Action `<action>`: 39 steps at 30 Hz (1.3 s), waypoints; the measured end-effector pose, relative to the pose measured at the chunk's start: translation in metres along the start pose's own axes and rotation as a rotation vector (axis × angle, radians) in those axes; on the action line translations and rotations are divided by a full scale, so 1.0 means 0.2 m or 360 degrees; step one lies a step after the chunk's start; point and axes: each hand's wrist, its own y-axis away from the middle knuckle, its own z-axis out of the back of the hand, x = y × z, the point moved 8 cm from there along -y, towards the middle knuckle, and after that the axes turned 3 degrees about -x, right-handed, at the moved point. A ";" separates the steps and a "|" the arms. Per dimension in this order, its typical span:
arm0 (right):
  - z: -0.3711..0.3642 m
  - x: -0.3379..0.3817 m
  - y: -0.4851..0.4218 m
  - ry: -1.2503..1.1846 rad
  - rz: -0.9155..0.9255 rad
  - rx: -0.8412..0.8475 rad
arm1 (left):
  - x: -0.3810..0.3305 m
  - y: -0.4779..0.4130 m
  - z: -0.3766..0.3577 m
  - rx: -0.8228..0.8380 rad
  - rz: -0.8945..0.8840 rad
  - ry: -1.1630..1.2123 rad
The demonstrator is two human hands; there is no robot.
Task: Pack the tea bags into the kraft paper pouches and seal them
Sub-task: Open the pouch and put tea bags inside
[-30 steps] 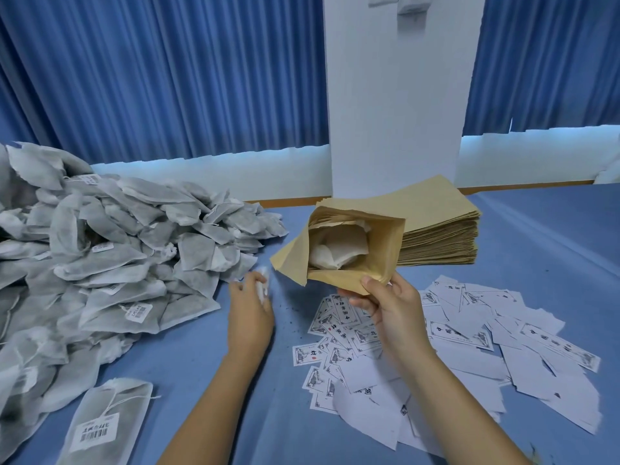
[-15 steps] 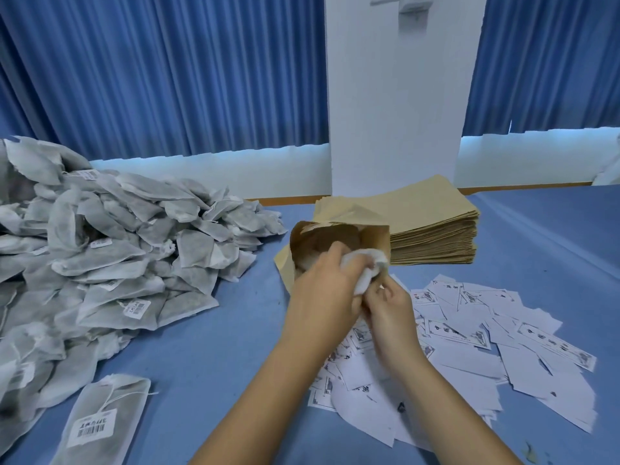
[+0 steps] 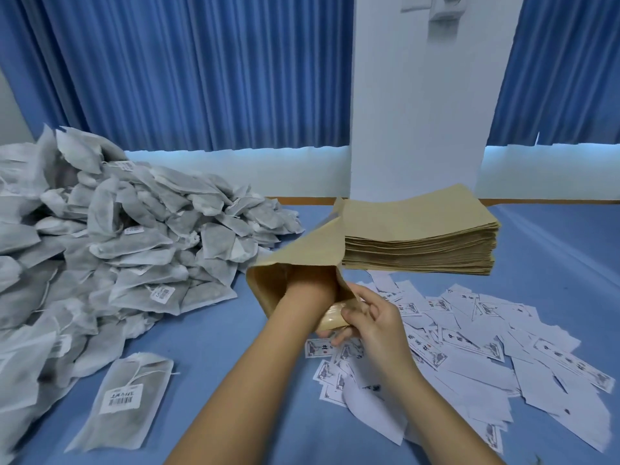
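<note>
**Pouch** (image 3: 312, 250): kraft paper, centre of frame, raised off the table (image 3: 235, 333), mouth facing the camera.

**Left forearm** (image 3: 268, 350): enters the mouth. The left hand is hidden inside, so I cannot tell its grip, and no tea bag shows within.

**Right hand** (image 3: 372, 317): just right of the mouth, pinching the pouch's lower rim between thumb and fingers.

**Tea bags** (image 3: 134, 246): a heap at the left of the frame.

**Flat pouches** (image 3: 419, 229): stacked behind the held one.

**Paper slips** (image 3: 469, 360): scattered at lower right.

**Risks, as judged:**
- The wrist fills the mouth, so a hard push could split a side seam.
- A hasty withdrawal could drag the contents back out.
- A crumpled rim under the pinch may seal badly.
</note>
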 end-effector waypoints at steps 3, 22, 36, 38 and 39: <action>-0.03 0.01 0.00 0.0006 0.0042 0.0002 | 0.08 0.27 0.19 -0.0770 -0.0235 0.0602; -0.14 -0.05 0.00 -0.0037 0.0041 -0.0163 | 0.63 0.86 -0.01 -0.1823 0.0075 0.1325; -0.06 -0.17 -0.02 -0.0086 -0.0112 -0.0290 | 0.10 -0.05 0.06 -0.0198 0.0114 0.0080; 0.00 -0.18 -0.03 -0.0124 -0.0184 -0.0378 | 0.03 0.02 0.00 -0.0194 0.0041 0.0004; 0.02 -0.18 -0.04 -0.0122 -0.0200 -0.0394 | -0.01 0.08 0.02 -0.0396 -0.0017 0.0006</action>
